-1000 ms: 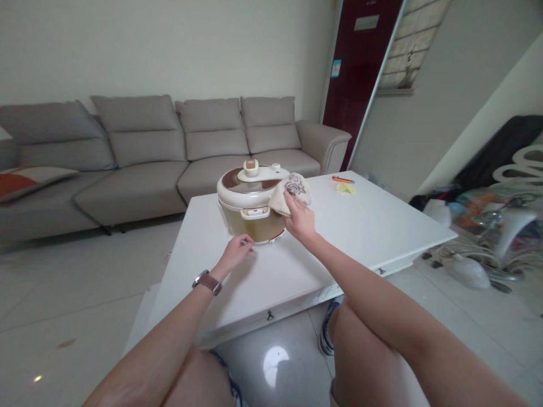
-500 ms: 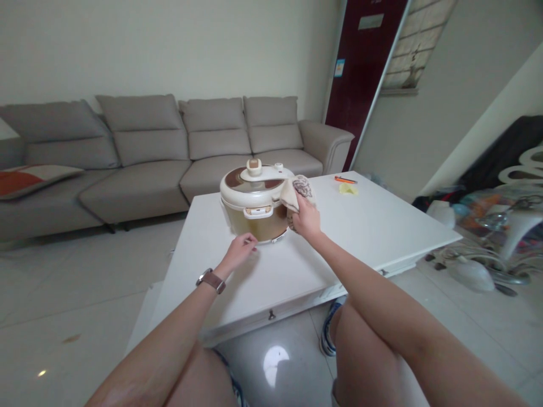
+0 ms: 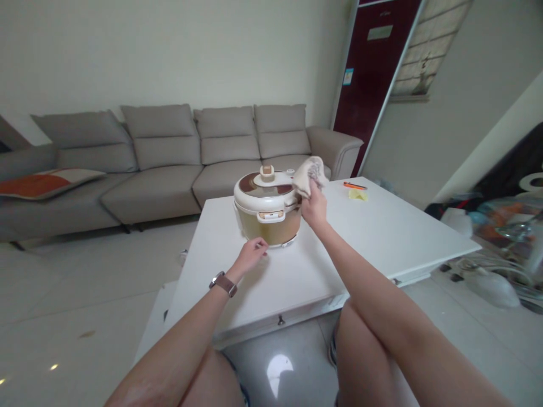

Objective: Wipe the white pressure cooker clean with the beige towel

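Observation:
An electric pressure cooker [image 3: 271, 223] with a white rim, gold body and brown-and-white lid stands upright on the white table [image 3: 373, 226]. At its right side, my right hand [image 3: 314, 206] is closed around a cream cloth [image 3: 309, 176] with a dark print. The cloth is bunched at lid height, beside the rim; whether it touches the cooker is unclear. My left hand [image 3: 252, 254], below a wristwatch, is near the front of the cooker's base. Its fingers are curled together, and anything between them is hidden.
On the table's far right lie an orange pen-like object [image 3: 354, 185] and a crumpled yellow piece [image 3: 358, 195]. A grey sofa [image 3: 229, 150] runs behind the table. Clutter with lamp parts [image 3: 494, 288] covers the floor at right. A drawer knob [image 3: 280, 320] sticks out from the table's front.
My right hand has lifted the cloth from the cooker's side to higher beside the lid. My left hand stays by the base. The whole view has shifted slightly.

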`<state>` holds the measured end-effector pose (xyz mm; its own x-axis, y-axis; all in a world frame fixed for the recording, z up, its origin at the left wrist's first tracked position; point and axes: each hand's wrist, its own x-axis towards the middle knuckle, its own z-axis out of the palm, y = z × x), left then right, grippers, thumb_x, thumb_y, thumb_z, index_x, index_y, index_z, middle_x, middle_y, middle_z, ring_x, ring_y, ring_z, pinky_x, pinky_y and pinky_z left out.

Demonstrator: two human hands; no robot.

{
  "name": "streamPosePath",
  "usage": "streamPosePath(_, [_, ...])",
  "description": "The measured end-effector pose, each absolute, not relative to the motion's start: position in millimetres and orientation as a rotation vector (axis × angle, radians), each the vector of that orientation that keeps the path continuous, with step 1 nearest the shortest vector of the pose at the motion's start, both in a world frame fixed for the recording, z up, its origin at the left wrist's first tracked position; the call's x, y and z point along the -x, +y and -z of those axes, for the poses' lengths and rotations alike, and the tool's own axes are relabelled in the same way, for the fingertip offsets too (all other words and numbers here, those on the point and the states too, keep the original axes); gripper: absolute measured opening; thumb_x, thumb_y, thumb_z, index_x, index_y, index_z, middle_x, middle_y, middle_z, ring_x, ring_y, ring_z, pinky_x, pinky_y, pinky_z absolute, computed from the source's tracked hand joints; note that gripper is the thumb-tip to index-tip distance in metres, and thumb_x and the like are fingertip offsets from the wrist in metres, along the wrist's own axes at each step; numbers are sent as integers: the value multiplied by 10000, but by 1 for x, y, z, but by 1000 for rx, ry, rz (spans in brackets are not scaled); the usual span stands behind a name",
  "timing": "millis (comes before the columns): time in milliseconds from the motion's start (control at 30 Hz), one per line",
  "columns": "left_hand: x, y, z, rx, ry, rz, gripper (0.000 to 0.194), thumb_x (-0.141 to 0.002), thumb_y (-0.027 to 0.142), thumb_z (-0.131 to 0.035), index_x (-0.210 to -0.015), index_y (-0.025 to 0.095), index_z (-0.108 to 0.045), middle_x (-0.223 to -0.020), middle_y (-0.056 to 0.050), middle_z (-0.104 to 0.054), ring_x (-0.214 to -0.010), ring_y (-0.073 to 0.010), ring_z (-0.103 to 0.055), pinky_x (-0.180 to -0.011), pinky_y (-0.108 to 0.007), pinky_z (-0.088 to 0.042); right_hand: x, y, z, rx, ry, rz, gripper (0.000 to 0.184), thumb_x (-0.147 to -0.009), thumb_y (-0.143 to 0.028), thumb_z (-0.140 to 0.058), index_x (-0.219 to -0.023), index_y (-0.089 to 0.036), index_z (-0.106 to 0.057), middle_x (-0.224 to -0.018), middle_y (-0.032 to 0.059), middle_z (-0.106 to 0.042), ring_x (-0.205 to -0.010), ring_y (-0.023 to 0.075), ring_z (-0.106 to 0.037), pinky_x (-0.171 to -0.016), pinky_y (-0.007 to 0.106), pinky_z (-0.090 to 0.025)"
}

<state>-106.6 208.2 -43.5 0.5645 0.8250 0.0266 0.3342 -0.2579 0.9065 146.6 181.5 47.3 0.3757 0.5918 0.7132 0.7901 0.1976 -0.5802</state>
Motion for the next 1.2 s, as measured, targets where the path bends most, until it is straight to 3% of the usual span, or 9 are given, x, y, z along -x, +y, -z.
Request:
streamPosePath(133, [110, 209, 47, -1830, 955, -599, 199, -783, 369, -576, -826, 188, -646, -847, -60, -698, -769, -230, -730, -670, -314, -522, -121, 181, -64, 1489, -1875, 345, 607, -763, -83, -521, -1349, -200, -621, -1457, 129, -628, -1462, 346, -438, -1223, 594, -279])
streamPosePath(300, [120, 209, 46, -1822, 965, -591, 185, -797, 356, -577, -829, 188, -647, -848, -56, -702, -760, -215, -728, -662, -299, -516, -131, 192, -55, 1577, -1549, 363, 506, -799, -112, -478, -1265, -158, -669, -1224, 171, -721, -1194, 344, -613, -1043, 477, -487])
streamPosePath(400, [128, 211, 46, -1813, 964, -590, 184, -804, 360, -589, -824, 187, -648, -859, -57, -705, -766, -214, -731, -675, -300, -525, -133, 194, -45, 1524, -1430, 390, 612, -775, -97, -458, -1357, -167, -634, -1343, 135, -689, -1252, 324, -590, -1091, 466, -471])
streamPosePath(500, [135, 213, 48, -1794, 967, -591, 184, -804, 358, -599, -821, 182, -652, -882, -58, -700, -765, -213, -734, -678, -301, -530, -123, 184, -43, 1469, -1651, 410, 681, -733, -87, -489, -1392, -191, -626, -1466, 88, -632, -1338, 322, -537, -1159, 487, -410])
streamPosePath(633, [137, 217, 53, -1761, 988, -594, 163, -800, 334, -597, -821, 181, -650, -871, -53, -691, -754, -210, -737, -661, -296, -533, -121, 172, -44, 1428, -1822, 352, 658, -739, -109, -523, -1381, -199, -639, -1443, 99, -651, -1320, 335, -557, -1153, 508, -400])
streamPosePath(767, [136, 216, 54, -1771, 995, -594, 136, -802, 293, -583, -823, 181, -657, -869, -50, -697, -747, -196, -740, -663, -284, -535, -141, 176, -33, 1420, -1514, 260, 584, -788, -159, -513, -1359, -164, -638, -1367, 141, -685, -1280, 329, -592, -1134, 481, -440])
streamPosePath(933, [134, 216, 56, -1783, 1008, -581, 124, -787, 266, -576, -821, 181, -659, -885, -54, -704, -747, -199, -743, -647, -281, -536, -155, 179, -16, 1348, -1274, 113, 480, -839, -227, -499, -1289, -193, -663, -1340, 118, -707, -1275, 302, -607, -1151, 490, -441])
streamPosePath(1100, [130, 218, 60, -1781, 1000, -576, 131, -779, 293, -586, -806, 183, -652, -849, -48, -701, -737, -203, -742, -637, -280, -536, -158, 181, -2, 1332, -932, 16, 394, -884, -350, -470, -1194, -236, -684, -1163, 112, -752, -1237, 270, -636, -1136, 511, -455])
streamPosePath(1200, [129, 219, 62, -1786, 990, -574, 143, -779, 308, -589, -808, 184, -654, -845, -47, -703, -731, -199, -739, -632, -276, -532, -173, 185, 11, 1347, -733, 3, 370, -871, -383, -480, -1145, -235, -682, -1186, 123, -744, -1214, 264, -656, -1112, 510, -471])
